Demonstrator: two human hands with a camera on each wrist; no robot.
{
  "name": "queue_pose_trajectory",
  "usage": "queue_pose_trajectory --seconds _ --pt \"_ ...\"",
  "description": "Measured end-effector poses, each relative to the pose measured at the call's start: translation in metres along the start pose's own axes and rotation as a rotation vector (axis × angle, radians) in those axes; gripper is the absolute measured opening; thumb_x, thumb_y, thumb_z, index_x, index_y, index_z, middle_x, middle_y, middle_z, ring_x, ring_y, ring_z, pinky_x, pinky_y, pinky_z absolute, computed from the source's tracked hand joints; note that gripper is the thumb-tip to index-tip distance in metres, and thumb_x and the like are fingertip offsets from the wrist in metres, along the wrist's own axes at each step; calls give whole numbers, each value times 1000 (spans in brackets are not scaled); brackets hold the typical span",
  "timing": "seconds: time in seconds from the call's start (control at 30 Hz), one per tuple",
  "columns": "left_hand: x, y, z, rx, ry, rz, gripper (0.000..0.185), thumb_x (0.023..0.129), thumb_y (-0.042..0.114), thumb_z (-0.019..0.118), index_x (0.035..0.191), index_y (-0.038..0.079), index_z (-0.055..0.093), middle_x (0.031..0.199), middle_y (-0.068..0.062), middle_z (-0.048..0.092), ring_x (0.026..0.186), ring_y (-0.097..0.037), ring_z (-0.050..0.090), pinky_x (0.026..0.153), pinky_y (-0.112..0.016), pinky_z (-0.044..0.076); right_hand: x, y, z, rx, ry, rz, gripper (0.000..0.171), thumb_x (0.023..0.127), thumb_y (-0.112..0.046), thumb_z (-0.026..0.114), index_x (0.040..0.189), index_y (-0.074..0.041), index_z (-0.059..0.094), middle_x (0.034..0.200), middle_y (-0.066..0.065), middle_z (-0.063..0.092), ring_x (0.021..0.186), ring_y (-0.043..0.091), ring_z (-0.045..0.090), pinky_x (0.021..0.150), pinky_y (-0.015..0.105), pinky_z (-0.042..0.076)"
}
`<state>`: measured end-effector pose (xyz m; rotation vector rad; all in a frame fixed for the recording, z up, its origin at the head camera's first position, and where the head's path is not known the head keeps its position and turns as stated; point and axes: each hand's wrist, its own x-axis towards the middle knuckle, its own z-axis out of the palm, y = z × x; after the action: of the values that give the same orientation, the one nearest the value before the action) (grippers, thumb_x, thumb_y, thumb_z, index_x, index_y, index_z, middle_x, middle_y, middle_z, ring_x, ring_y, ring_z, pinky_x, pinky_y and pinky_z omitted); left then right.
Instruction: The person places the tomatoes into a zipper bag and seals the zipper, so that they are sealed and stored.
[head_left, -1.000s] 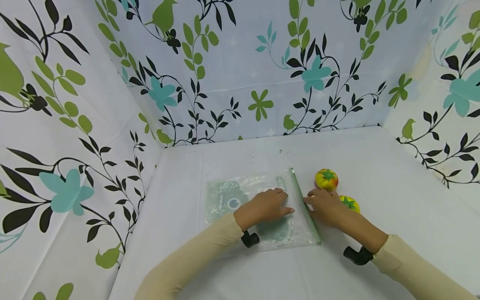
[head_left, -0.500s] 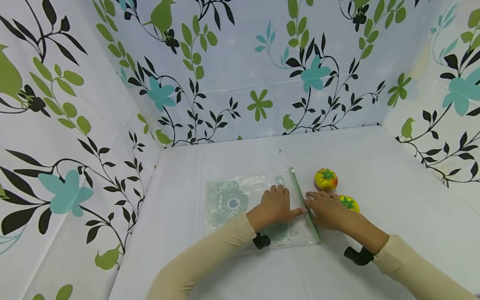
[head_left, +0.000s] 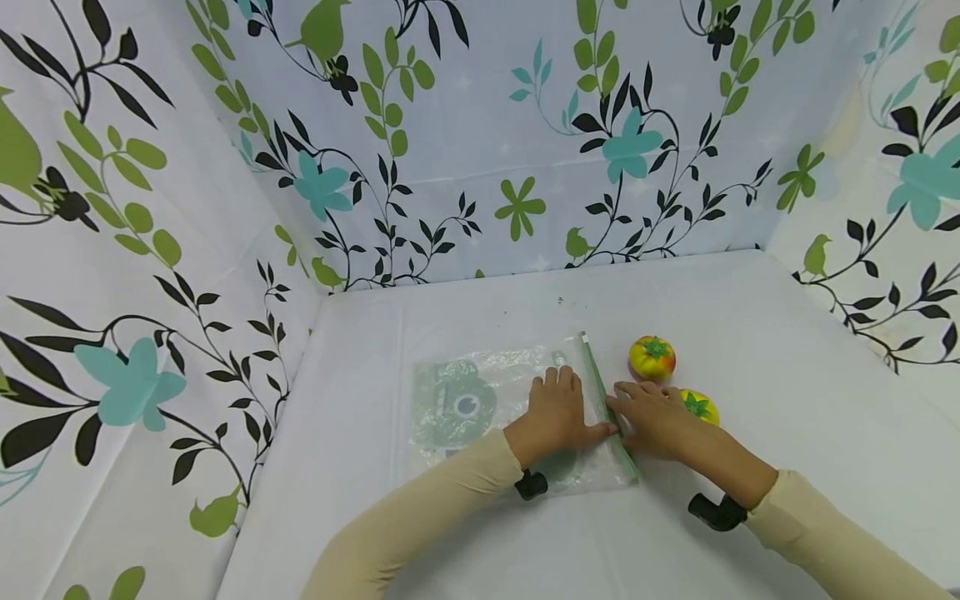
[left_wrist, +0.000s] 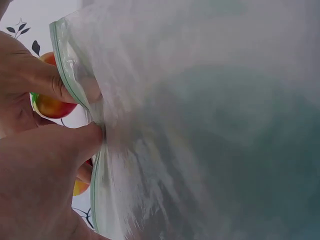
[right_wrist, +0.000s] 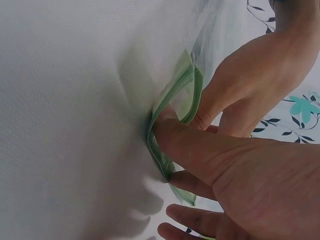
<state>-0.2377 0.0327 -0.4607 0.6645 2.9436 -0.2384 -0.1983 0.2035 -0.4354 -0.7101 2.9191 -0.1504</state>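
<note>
A clear zip bag [head_left: 487,400] with a green print lies flat on the white table [head_left: 750,333]. Its green seal strip [head_left: 600,392] runs along the bag's right edge. My left hand [head_left: 558,408] lies on the bag with straight fingers, its thumb tip touching the seal. My right hand [head_left: 648,417] pinches the strip from the right. In the right wrist view its thumb [right_wrist: 200,150] presses into the raised green lips [right_wrist: 185,85]. The left wrist view shows the bag's edge [left_wrist: 75,95] between both hands.
Two yellow-red toy tomatoes sit just right of the bag, one [head_left: 652,358] farther back and one [head_left: 701,407] partly behind my right hand. Floral-patterned walls [head_left: 480,150] close in the table at the left, back and right.
My left hand has slid right across the bag until its thumb met the seal strip. The right hand has stayed at the strip, and the tomatoes have not moved.
</note>
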Motion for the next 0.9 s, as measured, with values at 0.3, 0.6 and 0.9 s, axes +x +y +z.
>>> queue_pose_trajectory --seconds 0.3,0.6,0.9 --pt "-9 -8 1 19 6 -36 106 84 87 33 150 5 37 139 -5 40 121 -21 41 97 -36 37 2 -2 3 -40 33 -8 65 80 -32 85 136 -8 62 143 23 49 132 46 39 100 72 28" --pt "-14 -18 1 16 -14 -36 110 84 87 36 154 2 31 145 -9 37 127 -24 40 103 -39 36 3 -4 -1 -56 -4 17 72 77 -43 85 136 -8 62 143 24 48 131 46 40 99 71 28" --pt "-21 -29 2 -5 -15 -58 109 85 83 41 155 1 28 152 -12 33 134 -28 35 105 -44 34 4 -4 -3 -39 -5 30 70 76 -40 87 134 -9 64 142 24 48 130 45 40 99 71 27"
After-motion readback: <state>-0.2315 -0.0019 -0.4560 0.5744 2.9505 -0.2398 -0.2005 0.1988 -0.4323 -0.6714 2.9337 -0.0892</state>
